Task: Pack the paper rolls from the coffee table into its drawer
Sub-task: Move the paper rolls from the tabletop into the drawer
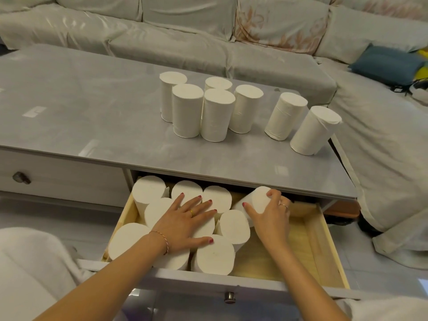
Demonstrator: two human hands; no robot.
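Several white paper rolls (217, 114) stand upright on the grey coffee table (92, 107). Below its front edge the wooden drawer (319, 246) is pulled out, with several rolls (215, 256) packed upright in its left half. My left hand (185, 218) lies flat, fingers spread, on top of those packed rolls. My right hand (271, 214) grips one tilted roll (257, 200) at the drawer's back middle, right beside the packed group.
The drawer's right half shows bare wood. A closed drawer with a knob (20, 177) sits to the left. A covered sofa (208, 31) wraps behind and to the right of the table, with a blue cushion (386, 63) on it.
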